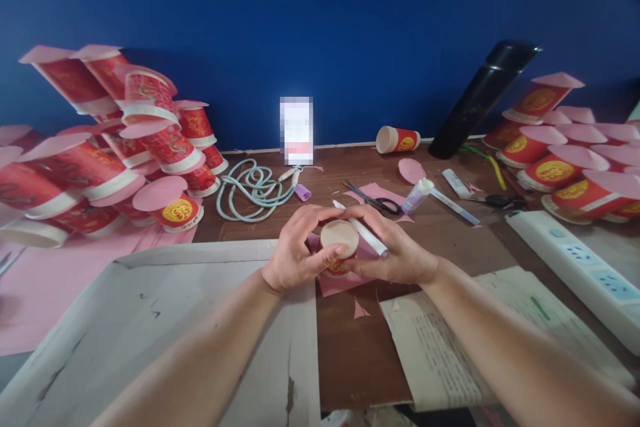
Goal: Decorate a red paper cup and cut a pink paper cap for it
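Note:
A red paper cup (340,237), its pale round end facing up, stands on a sheet of pink paper (334,285). My left hand (300,247) wraps round its left side, the thumb lying across the pale end. On the other side my right hand (393,247) presses against the cup and also has a white marker (369,237) lodged in it, slanting down to the right. A small white tip (339,204) shows just beyond the fingers. Part of the cup's printed side is hidden by my fingers.
Red cups with pink discs are piled at left (160,147) and right (550,170). Behind my hands lie scissors (373,200), a glue stick (417,197) and a coiled cable (250,193). A power strip (575,267), black flask (480,103) and grey board (200,320) flank them.

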### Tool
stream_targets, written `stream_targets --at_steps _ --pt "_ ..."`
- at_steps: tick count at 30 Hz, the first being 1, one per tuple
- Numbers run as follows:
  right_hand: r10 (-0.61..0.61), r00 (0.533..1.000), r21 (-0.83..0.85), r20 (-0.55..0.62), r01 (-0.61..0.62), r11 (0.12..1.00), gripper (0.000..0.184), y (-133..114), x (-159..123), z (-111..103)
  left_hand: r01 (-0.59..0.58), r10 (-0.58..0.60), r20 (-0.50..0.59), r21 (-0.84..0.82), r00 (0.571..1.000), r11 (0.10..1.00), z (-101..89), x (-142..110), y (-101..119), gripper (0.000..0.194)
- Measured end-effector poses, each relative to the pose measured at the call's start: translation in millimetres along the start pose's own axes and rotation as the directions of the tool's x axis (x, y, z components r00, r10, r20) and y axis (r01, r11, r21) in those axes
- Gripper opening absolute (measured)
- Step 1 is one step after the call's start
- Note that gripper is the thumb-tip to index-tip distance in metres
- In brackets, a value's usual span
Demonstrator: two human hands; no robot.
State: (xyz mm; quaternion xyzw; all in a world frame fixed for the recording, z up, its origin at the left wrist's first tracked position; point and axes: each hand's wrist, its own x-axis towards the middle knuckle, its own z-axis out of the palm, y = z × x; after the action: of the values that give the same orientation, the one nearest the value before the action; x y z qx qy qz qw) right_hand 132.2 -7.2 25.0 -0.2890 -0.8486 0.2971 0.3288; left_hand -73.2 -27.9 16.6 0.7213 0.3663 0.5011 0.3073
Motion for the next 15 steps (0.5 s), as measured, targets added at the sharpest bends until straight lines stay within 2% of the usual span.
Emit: stream_targets --at_steps 3,5,7,9,11,13,15 --pt "0.001 1.000 -0.023 0.015 -0.001 1.000 0.070 4.9 0.4 -4.3 0.060 -0.060 0.016 -0.049 0.998 0.997 -0.6 0.7 1.1 0.042" --pt "-0.008 1.000 -0.036 -0.022 0.007 0.999 0.074 8.8 0.1 -8.2 0.078 -0.076 0.036 -0.061 0.996 0.995 -1.2 1.4 1.7 0.039" --pt "0.010 0.995 0.017 -0.096 -0.008 1.000 0.063 11.2 -1.3 -13.1 0.085 -0.083 0.045 -0.047 0.996 0.995 -1.8 1.8 1.8 0.037" --pt "0.067 0.979 0.141 -0.190 -0.040 0.989 0.043 10.7 -4.1 -19.3 0.079 -0.078 0.041 -0.023 0.996 0.997 -2.1 2.0 1.7 0.035" --pt "0.134 0.963 0.270 -0.233 -0.068 0.961 0.032 5.8 -7.4 -27.1 0.057 -0.057 0.040 0.005 0.998 0.998 -2.2 2.3 1.2 0.034" --pt "0.129 0.979 0.330 -0.156 -0.071 0.941 0.032 -3.0 -10.1 -35.6 0.028 -0.029 0.052 0.027 0.998 0.999 -1.9 2.6 0.3 0.032" --pt "0.088 0.996 0.256 0.007 -0.087 0.963 0.026 -13.5 -11.2 -42.5 0.009 -0.011 0.052 0.037 0.999 0.999 -1.6 2.8 -1.0 0.032"
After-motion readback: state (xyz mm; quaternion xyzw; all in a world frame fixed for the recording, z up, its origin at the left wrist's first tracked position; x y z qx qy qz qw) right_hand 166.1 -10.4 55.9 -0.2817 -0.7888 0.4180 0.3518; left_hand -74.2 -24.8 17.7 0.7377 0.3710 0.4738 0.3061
